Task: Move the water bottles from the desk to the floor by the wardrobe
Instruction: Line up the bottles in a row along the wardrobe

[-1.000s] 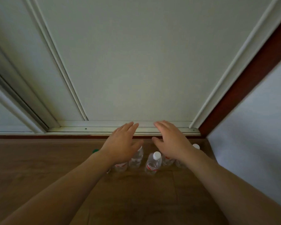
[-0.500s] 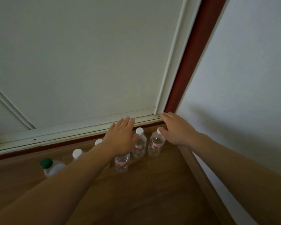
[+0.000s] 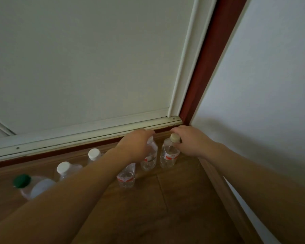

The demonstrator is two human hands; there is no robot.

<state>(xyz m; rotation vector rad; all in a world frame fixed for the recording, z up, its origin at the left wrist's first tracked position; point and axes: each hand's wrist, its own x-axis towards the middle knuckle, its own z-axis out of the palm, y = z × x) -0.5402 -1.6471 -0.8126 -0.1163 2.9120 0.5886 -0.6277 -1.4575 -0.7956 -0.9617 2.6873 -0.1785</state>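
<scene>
Six bottles upright on floor [image 3: 174, 208] below wardrobe [image 3: 95, 67], frame centre: my left hand [image 3: 134, 147] and right hand [image 3: 192, 143], flat above them a second ago, now clasp two bottle tops [image 3: 174, 137]—final straightening, I judge.

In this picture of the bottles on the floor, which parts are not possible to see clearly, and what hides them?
Head view only:
- Cap of the bottle under the left hand: covered by that hand.
- Top of the bottle nearer the camera: hidden by the left forearm.
- Bodies of the two white-capped bottles: mostly behind the same forearm.
- Right hand fingers on the corner bottle: fingertips hidden behind the cap.
- Label text: too small and blurred.
- Green-capped bottle: blurred.
</scene>
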